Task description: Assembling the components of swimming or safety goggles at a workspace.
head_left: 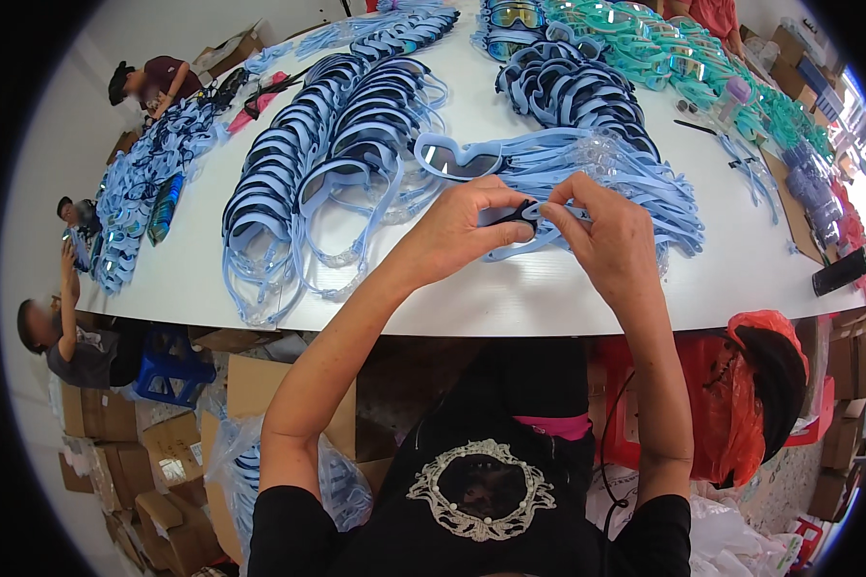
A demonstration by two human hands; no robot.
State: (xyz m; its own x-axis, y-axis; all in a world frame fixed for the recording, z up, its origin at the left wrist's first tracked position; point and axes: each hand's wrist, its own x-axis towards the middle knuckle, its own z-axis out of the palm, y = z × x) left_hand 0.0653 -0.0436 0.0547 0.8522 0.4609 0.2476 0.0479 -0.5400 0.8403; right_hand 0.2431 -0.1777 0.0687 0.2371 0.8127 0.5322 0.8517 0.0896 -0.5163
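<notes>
In front of me, above the near part of the table, my left hand [462, 231] is closed, thumb and fingers pinching a small black and light-blue goggle part [523, 213]. My right hand [606, 231] meets it from the other side, fingertips pinched at the light-blue end of the same part. The fingers hide most of its shape. Just beyond the hands lies a pile of light-blue goggle straps [635, 183] with clear plastic pieces. A pair of light-blue goggles [459, 160] with dark lenses rests at the pile's left end.
Long rows of nested light-blue goggles [269, 183] run down the white table [404, 313]. Green goggles [664, 58] heap at the far right. A black cylinder [839, 273] lies by the right edge. People sit along the left side. Cardboard boxes [168, 529] stand below.
</notes>
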